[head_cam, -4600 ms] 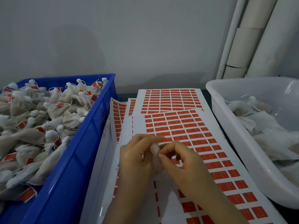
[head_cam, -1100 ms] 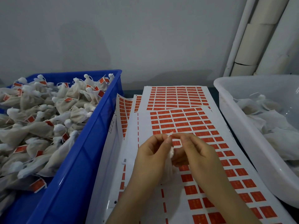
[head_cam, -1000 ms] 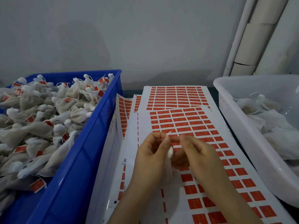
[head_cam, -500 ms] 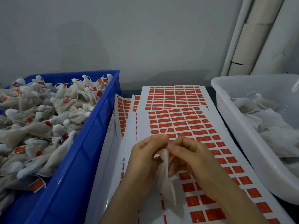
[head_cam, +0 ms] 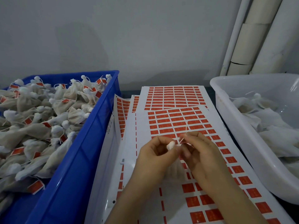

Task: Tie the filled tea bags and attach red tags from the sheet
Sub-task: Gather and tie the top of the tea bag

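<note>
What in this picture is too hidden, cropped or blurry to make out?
Head view only:
- Tea bag body: mostly hidden behind both hands.
- Knot at its neck: covered by the left hand and right hand.
- Print on the red tags: too blurred to read.
- Blue crate: cut off by the left edge.

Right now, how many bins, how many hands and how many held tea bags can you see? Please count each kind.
Bins: 2, the blue bin and the white bin
Hands: 2, left hand and right hand
Held tea bag: 1
Total: 5
</note>
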`<state>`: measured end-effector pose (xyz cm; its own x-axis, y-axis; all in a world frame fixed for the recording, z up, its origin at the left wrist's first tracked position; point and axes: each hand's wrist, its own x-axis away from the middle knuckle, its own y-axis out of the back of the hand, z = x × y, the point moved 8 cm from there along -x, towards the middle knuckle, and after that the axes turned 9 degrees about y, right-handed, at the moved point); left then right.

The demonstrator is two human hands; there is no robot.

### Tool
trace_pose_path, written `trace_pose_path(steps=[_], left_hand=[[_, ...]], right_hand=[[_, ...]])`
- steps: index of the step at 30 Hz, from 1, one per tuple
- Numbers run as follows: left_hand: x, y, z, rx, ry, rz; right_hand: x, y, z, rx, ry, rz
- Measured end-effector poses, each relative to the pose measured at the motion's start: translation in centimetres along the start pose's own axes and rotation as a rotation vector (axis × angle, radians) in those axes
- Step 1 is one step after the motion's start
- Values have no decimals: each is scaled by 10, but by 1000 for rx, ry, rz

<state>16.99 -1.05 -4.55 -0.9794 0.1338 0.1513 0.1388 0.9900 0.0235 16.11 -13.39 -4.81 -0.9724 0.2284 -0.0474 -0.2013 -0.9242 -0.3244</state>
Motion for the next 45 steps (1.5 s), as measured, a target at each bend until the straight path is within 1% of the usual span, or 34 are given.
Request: trace_pose_path(steps=[5,10,14,18,20,23,25,26,28,31,34,36,38,40,43,45], left_hand=[[0,2,1,-9,3,-7],[2,-6,0,-88,-21,101],[4,-11,-3,-88,-42,164],[4,-10,-4,-84,-43,171],[3,-10,-3,-87,-29,176],[5,-14,-1,-123,-34,179],[5,-15,-2,-130,-67,140],[5,-13,-3,-120,-74,108],[2,-10,-3,-123,-98,49],[1,-9,-2,-167,-110,21],[1,-6,3,-212,-62,0],[0,-3,6,-220,-30,-10],[0,-3,8,-225,-2,7],[0,-5,10,-205,32,65],[0,-6,11,-134,86,144],[1,-6,8,-114,86,151]], right_hand=[[2,-3,-3,-262,-114,31],[-5,0,-2,-539,-152,-18],[-8,6,-2,-610,-161,-47],[-7,6,-3,-617,-157,-60],[-8,8,-1,-586,-135,-68],[-8,10,6,-394,-56,-32],[-6,7,6,-274,-36,4],[-5,6,3,-251,-48,9],[-4,3,0,-266,-87,4],[-5,2,1,-295,-103,0],[-5,2,3,-281,-79,10],[-5,2,3,-320,-77,2],[-6,3,5,-329,-62,10],[-6,3,8,-249,-20,46],[-4,1,11,-11,73,73],[-2,-3,12,145,122,92]])
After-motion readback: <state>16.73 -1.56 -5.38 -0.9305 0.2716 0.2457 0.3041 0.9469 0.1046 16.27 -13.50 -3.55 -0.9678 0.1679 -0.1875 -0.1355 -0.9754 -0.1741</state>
